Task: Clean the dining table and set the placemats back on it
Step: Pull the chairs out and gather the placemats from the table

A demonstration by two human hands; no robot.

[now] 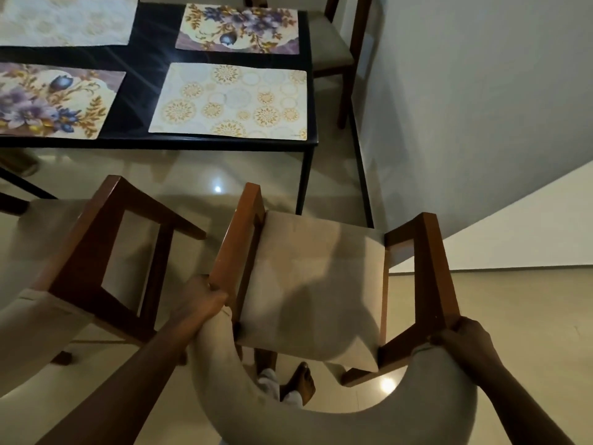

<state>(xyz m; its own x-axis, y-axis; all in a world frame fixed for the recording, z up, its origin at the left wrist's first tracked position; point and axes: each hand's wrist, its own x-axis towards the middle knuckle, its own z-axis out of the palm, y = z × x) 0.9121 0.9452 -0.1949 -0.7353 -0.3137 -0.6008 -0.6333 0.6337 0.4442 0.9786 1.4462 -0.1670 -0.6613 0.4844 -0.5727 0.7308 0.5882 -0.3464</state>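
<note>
The black dining table (154, 144) fills the upper left, with several placemats lying flat on it. Nearest me is a cream placemat with gold circles (231, 101); left of it lies a floral placemat (54, 101). Farther back sit another floral placemat (239, 28) and a pale cream placemat (67, 20). In front of the table stands a wooden armchair (308, 277) with a beige seat and curved padded back. My left hand (200, 298) grips its left armrest end, and my right hand (465, 340) grips its right armrest end.
A second wooden chair (96, 252) stands just left of the held one. A third chair (337, 43) sits at the table's far right end, close to the white wall (481, 107). Glossy tiled floor (199, 191) lies between chairs and table. My feet (298, 383) show below the seat.
</note>
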